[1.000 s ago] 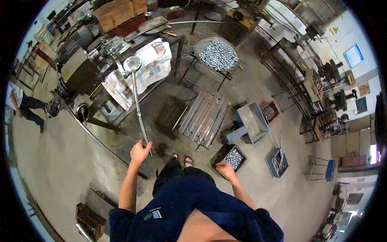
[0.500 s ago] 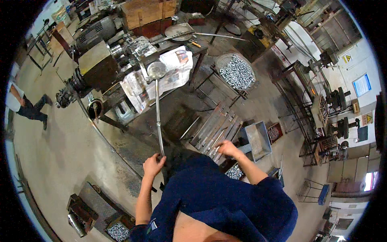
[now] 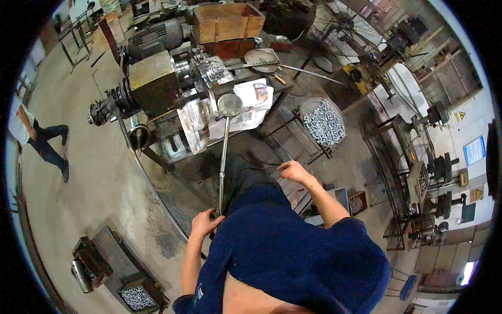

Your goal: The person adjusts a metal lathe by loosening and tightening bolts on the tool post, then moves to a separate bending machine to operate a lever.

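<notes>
My left hand (image 3: 205, 224) is at the lower end of a long metal lever (image 3: 223, 167), its fingers and thumb closed around the tip. The lever runs up to a round grey metal disc (image 3: 230, 104) at the edge of a machine bench. Under the disc lie sheets of newspaper (image 3: 196, 123). Held out in front of my body, my right hand (image 3: 294, 171) has its fingers curled together. Whatever is between those fingertips is too small to make out. Below it is a slatted rack (image 3: 295, 194), partly covered by my arm and body.
A lathe-like machine (image 3: 154, 83) stands beyond the lever, with a wooden crate (image 3: 228, 23) behind it. Shiny metal parts fill a round basket (image 3: 324, 123) at right and a box (image 3: 138, 297) at lower left. A person (image 3: 39, 136) walks at far left.
The view has shifted, so the bench sits further right and lower. My right hand has moved up and away from the slatted rack. My left hand stays at the lever's end.
</notes>
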{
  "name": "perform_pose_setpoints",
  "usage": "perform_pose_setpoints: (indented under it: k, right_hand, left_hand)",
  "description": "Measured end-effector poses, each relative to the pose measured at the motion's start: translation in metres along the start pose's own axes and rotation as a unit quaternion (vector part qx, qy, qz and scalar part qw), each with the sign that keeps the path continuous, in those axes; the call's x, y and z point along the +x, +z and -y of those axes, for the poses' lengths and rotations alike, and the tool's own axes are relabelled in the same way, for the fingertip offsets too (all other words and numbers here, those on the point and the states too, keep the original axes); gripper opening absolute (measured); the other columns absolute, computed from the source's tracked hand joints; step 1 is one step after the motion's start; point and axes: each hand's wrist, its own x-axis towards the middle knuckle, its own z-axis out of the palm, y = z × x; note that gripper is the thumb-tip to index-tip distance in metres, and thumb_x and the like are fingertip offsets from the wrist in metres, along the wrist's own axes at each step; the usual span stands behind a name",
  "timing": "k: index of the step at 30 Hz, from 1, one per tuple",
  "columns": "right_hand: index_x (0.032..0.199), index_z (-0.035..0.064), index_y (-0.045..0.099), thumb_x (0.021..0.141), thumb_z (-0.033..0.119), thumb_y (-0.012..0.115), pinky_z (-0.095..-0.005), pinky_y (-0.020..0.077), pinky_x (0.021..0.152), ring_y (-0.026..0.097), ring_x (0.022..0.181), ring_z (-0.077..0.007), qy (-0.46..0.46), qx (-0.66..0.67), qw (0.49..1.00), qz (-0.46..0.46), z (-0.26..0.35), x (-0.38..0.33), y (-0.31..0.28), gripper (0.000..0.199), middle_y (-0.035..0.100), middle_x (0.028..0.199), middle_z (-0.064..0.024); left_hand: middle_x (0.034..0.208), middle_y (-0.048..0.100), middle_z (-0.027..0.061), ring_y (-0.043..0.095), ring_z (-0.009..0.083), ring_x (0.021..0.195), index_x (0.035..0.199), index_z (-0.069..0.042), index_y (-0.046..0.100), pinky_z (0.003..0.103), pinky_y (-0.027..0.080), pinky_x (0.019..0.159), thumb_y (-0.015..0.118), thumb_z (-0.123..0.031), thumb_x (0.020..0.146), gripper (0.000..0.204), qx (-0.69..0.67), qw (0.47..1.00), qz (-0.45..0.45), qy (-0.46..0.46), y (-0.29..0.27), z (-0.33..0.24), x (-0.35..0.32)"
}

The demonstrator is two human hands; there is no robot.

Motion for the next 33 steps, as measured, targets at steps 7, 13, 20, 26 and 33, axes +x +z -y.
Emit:
perform_pose_setpoints:
  k: [7,13,20,26,33]
  right_hand:
    - [0.084,0.0079,0.071,0.062,0.023,0.065,-0.0325,0.0514,0.077,0.065,0.085,-0.0249,-0.022,-0.036,0.998,0.048,-0.040,0.126,-0.042,0.027,0.068,0.091,-0.0122]
    - [0.098,0.0054,0.068,0.064,0.019,0.057,-0.0344,0.0496,0.082,0.063,0.091,-0.0307,0.024,-0.082,0.994,0.072,-0.063,0.238,-0.090,0.039,0.066,0.097,-0.0182]
    - [0.099,0.0032,0.067,0.062,0.020,0.062,-0.0346,0.0508,0.078,0.064,0.084,-0.0305,-0.053,0.119,0.991,-0.025,-0.129,0.295,-0.154,0.041,0.066,0.090,-0.0183]
    - [0.102,0.0030,0.066,0.063,0.016,0.061,-0.0312,0.0496,0.073,0.065,0.078,-0.0260,0.015,0.138,0.989,-0.051,-0.129,0.331,-0.243,0.041,0.066,0.086,-0.0168]
    - [0.101,0.0002,0.065,0.065,0.014,0.061,-0.0293,0.0495,0.074,0.064,0.080,-0.0207,-0.005,0.100,0.982,-0.161,-0.136,0.385,-0.306,0.039,0.067,0.088,-0.0152]
  left_hand:
    - [0.074,0.066,0.0136,0.065,0.0301,0.071,0.101,-0.005,0.065,0.039,0.050,0.065,0.062,-0.040,0.079,0.042,-0.138,0.989,-0.035,-0.045,0.022,-0.018,-0.007]
    - [0.079,0.061,0.0248,0.062,0.0387,0.075,0.094,0.003,0.061,0.041,0.047,0.066,0.060,-0.033,0.080,0.039,-0.247,0.936,-0.067,-0.241,0.028,-0.061,-0.015]
    - [0.074,0.060,0.0218,0.060,0.0309,0.070,0.096,0.002,0.063,0.039,0.046,0.065,0.062,-0.030,0.076,0.038,-0.088,0.952,0.005,-0.292,0.039,-0.023,0.004]
    - [0.072,0.062,0.0205,0.063,0.0335,0.071,0.098,-0.002,0.065,0.041,0.047,0.064,0.063,-0.034,0.072,0.041,-0.070,0.961,0.126,-0.236,-0.023,-0.058,0.128]
    - [0.070,0.063,0.0185,0.063,0.0330,0.069,0.091,-0.009,0.067,0.041,0.049,0.063,0.066,-0.034,0.067,0.035,-0.097,0.955,0.232,-0.156,-0.052,-0.050,0.211]
